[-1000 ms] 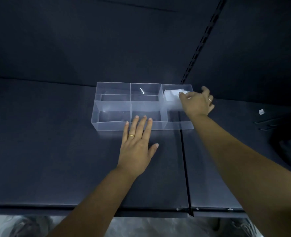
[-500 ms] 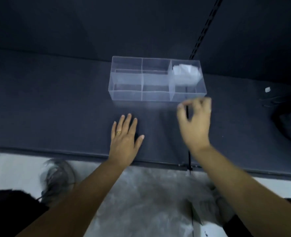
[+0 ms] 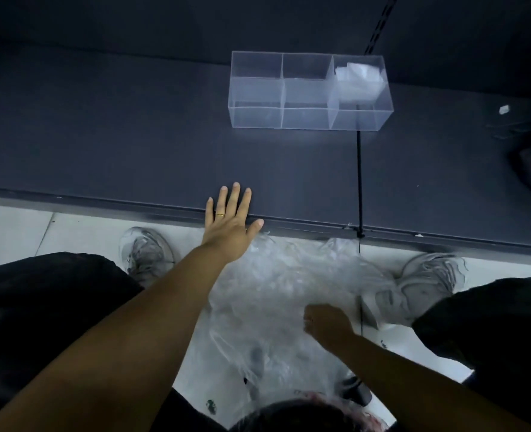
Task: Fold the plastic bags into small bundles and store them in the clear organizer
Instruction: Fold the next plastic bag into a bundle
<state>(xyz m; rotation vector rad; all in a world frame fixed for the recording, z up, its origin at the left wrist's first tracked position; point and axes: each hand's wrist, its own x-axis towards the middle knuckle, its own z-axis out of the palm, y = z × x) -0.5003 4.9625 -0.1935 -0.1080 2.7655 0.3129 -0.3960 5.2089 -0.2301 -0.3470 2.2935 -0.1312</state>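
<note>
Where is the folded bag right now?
Head view, upper right: the folded bag lies in the right end compartment of the organizer, toward its back wall, on the dark table.

A dark shelf stands over a white floor. The left sneaker and right sneaker are gray. A tiny white bit lies on the shelf.

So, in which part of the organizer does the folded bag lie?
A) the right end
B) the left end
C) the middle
A: the white folded bag shows through the clear walls at the right end of the organizer, on the far side.
</note>
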